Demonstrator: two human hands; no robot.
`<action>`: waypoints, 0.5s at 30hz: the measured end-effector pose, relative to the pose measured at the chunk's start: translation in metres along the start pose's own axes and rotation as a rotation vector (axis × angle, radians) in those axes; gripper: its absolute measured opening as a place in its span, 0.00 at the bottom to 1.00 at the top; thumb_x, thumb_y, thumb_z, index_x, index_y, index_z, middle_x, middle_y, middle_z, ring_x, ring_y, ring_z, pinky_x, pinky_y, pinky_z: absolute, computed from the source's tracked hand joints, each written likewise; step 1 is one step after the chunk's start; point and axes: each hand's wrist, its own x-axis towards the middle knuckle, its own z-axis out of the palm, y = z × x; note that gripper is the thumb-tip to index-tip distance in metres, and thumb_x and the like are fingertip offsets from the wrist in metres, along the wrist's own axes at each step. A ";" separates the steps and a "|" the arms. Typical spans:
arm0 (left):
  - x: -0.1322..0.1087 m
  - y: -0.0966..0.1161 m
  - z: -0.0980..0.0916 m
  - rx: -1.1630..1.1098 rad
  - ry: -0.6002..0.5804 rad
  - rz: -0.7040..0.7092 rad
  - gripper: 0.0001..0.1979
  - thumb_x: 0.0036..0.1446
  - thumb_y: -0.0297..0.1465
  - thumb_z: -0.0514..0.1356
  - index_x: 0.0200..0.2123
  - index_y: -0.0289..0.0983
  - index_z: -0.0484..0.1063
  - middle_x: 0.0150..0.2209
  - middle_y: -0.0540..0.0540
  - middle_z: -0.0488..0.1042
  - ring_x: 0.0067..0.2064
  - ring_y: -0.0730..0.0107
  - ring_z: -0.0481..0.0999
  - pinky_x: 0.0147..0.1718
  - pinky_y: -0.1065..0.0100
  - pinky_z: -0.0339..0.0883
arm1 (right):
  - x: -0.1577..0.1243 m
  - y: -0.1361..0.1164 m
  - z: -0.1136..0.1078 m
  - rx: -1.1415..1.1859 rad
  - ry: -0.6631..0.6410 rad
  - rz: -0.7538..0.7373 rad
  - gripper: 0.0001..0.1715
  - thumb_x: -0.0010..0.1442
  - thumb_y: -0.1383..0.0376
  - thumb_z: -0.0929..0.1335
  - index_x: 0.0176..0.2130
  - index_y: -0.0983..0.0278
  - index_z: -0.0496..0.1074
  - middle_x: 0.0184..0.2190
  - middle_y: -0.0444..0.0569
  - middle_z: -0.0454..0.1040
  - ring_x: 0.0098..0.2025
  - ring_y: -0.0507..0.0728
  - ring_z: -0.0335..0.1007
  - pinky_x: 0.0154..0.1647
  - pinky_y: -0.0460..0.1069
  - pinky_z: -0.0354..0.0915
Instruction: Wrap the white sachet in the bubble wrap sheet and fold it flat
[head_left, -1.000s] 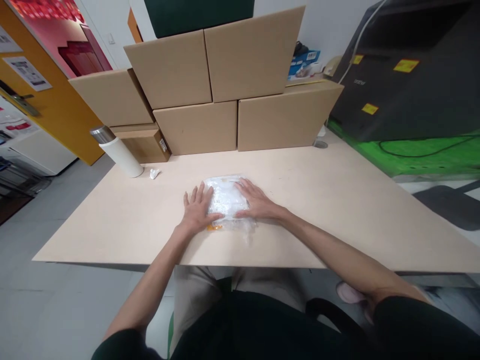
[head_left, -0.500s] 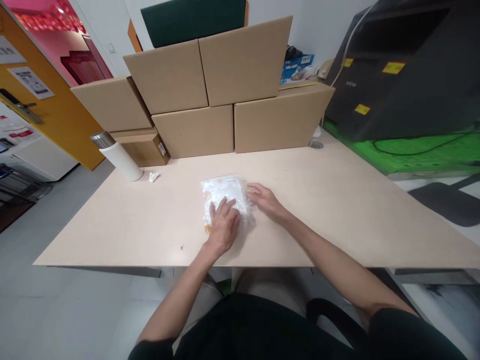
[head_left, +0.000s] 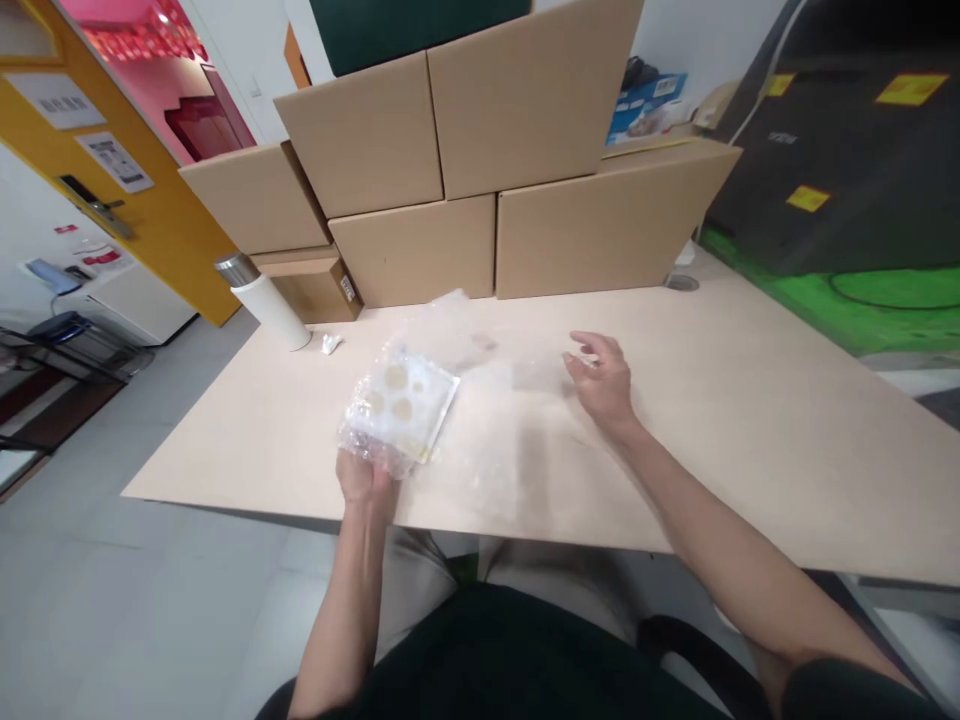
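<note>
On the left, my left hand [head_left: 365, 478] grips the lower edge of clear bubble wrap [head_left: 367, 445]. A flat, square white packet [head_left: 427, 405] with several yellowish-brown round spots lies in the wrap, tilted above the table. My fingers are mostly hidden under the wrap. A blurred, see-through sheet of the wrap spreads to the right, over the tabletop. Beyond its right side, my right hand [head_left: 602, 380] is raised with curled fingers and a gap between thumb and forefinger. Nothing shows clearly in it.
Cardboard boxes [head_left: 420, 255] stand stacked along the back of the table [head_left: 720, 430]. At the back left are a white bottle [head_left: 271, 312] with a metal cap and a crumpled white scrap [head_left: 331, 344]. A small clear round item [head_left: 682, 283] sits at the back right.
My left hand has moved left, lifting and tilting the packet in its wrap. My right hand has moved right, away from the packet. The wrap is now spread open, and the view has shifted.
</note>
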 end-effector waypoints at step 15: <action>-0.013 -0.003 -0.054 0.384 0.006 0.483 0.08 0.61 0.35 0.59 0.40 0.39 0.73 0.44 0.43 0.75 0.47 0.61 0.77 0.51 0.54 0.70 | -0.016 -0.006 0.001 -0.298 -0.252 -0.474 0.16 0.67 0.66 0.62 0.41 0.54 0.78 0.60 0.48 0.67 0.67 0.65 0.51 0.63 0.67 0.53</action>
